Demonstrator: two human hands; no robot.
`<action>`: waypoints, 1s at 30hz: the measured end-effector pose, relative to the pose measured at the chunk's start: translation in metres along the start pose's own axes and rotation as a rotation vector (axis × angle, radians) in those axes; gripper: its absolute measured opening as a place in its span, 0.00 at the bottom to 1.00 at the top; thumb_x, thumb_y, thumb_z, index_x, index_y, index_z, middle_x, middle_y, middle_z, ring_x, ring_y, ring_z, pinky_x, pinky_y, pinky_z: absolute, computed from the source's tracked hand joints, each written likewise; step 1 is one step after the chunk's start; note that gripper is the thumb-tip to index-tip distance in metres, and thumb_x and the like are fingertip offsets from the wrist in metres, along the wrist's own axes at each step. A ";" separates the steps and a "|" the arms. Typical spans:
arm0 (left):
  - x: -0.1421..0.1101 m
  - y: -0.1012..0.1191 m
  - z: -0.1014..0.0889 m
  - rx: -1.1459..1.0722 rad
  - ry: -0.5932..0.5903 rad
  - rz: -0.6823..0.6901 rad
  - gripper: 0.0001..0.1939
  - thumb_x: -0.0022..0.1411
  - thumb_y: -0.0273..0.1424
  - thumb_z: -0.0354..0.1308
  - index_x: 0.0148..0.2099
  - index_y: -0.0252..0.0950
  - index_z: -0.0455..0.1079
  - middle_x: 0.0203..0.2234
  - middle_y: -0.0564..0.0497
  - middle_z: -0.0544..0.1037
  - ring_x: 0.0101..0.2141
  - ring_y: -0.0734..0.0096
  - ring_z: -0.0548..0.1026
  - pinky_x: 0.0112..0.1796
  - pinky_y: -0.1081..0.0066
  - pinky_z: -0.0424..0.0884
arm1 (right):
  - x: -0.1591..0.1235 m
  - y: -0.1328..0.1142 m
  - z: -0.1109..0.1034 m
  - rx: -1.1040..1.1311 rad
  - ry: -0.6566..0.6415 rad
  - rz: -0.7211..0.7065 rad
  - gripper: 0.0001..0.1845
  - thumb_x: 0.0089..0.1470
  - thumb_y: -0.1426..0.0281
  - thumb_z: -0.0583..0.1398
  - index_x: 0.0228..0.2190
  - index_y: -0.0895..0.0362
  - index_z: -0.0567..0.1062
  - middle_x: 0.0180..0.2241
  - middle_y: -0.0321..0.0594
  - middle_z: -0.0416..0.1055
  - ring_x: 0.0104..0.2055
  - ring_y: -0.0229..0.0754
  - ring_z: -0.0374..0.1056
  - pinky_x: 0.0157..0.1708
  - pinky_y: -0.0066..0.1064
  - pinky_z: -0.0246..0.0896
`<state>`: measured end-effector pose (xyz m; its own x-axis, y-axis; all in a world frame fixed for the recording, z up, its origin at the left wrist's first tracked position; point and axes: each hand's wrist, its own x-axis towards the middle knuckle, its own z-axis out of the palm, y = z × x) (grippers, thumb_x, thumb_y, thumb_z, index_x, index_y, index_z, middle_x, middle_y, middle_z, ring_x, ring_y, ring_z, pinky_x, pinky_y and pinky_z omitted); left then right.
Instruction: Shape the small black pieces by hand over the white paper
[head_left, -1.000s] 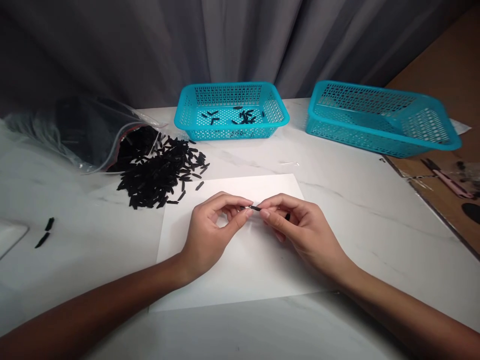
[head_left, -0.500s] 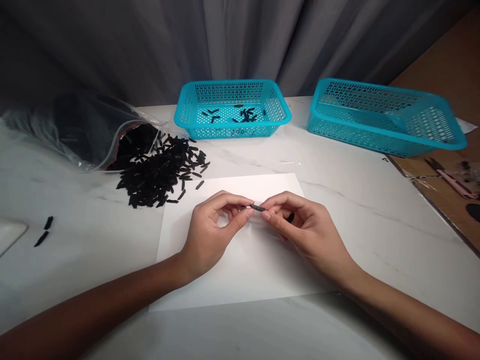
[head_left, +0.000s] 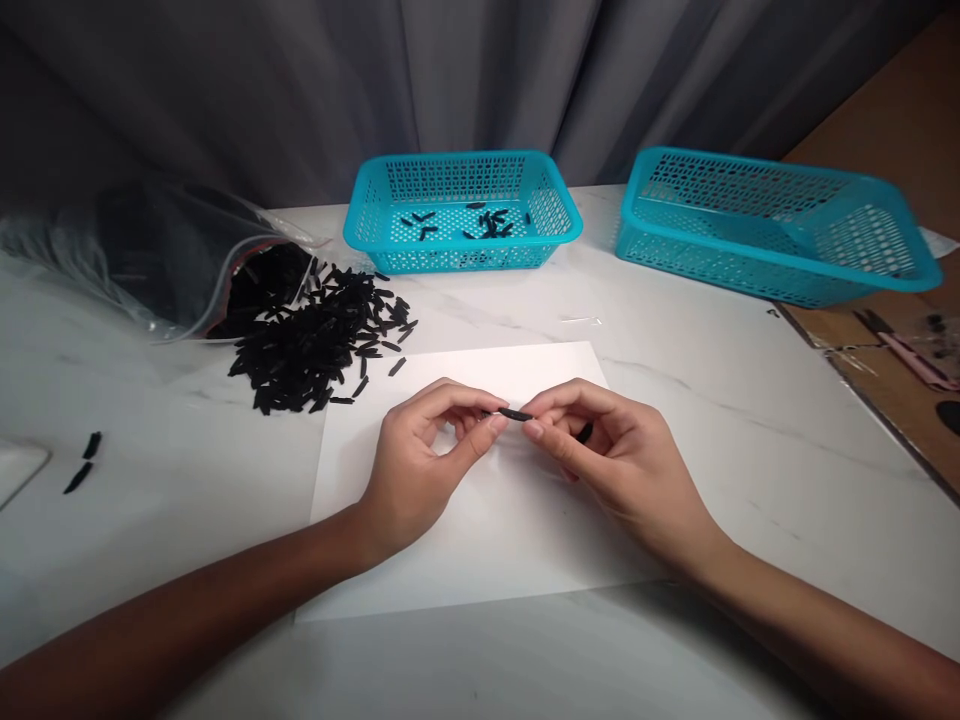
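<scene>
My left hand (head_left: 420, 465) and my right hand (head_left: 615, 460) meet over a white sheet of paper (head_left: 465, 540). Both pinch one small black plastic piece (head_left: 514, 414) between thumb and fingertips, the left at one end and the right at the other. A second black piece (head_left: 584, 432) shows tucked inside the right hand's curled fingers. A heap of the same black pieces (head_left: 322, 340) lies to the upper left of the paper, spilling from a clear zip bag (head_left: 150, 260).
A turquoise basket (head_left: 562, 215) at the back centre holds several black pieces. A second turquoise basket (head_left: 772, 235) stands at the back right. Two stray black pieces (head_left: 84, 462) lie at the far left. Pink-handled tools (head_left: 907, 355) rest on the brown surface at right.
Both hands keep their pinch on the black piece with almost no movement. The view has tipped slightly, so baskets sit a little higher in the picture.
</scene>
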<state>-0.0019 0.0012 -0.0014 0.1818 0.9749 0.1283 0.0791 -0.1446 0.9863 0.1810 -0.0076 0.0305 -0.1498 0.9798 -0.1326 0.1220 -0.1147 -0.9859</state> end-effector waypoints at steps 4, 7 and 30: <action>0.000 0.001 0.000 -0.005 -0.001 0.001 0.02 0.63 0.29 0.63 0.40 0.39 0.76 0.33 0.53 0.77 0.36 0.76 0.74 0.36 0.76 0.71 | -0.001 -0.002 -0.001 -0.006 0.009 -0.006 0.06 0.56 0.68 0.65 0.31 0.58 0.77 0.20 0.30 0.63 0.22 0.31 0.56 0.20 0.25 0.50; 0.000 0.001 0.001 -0.005 -0.001 0.006 0.02 0.63 0.29 0.64 0.39 0.39 0.76 0.33 0.54 0.77 0.36 0.76 0.74 0.36 0.76 0.71 | -0.002 -0.002 -0.001 -0.013 0.015 -0.008 0.05 0.56 0.68 0.65 0.31 0.57 0.77 0.21 0.31 0.63 0.22 0.31 0.57 0.21 0.25 0.51; -0.002 0.000 0.001 0.003 0.002 0.060 0.03 0.63 0.30 0.64 0.41 0.40 0.77 0.34 0.51 0.77 0.37 0.71 0.75 0.37 0.71 0.71 | -0.004 -0.003 0.000 -0.042 0.036 0.010 0.08 0.54 0.64 0.67 0.31 0.56 0.79 0.22 0.33 0.65 0.24 0.35 0.56 0.23 0.28 0.50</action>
<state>-0.0015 -0.0006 -0.0014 0.1844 0.9648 0.1876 0.0705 -0.2033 0.9766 0.1812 -0.0115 0.0336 -0.1129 0.9839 -0.1382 0.1648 -0.1186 -0.9792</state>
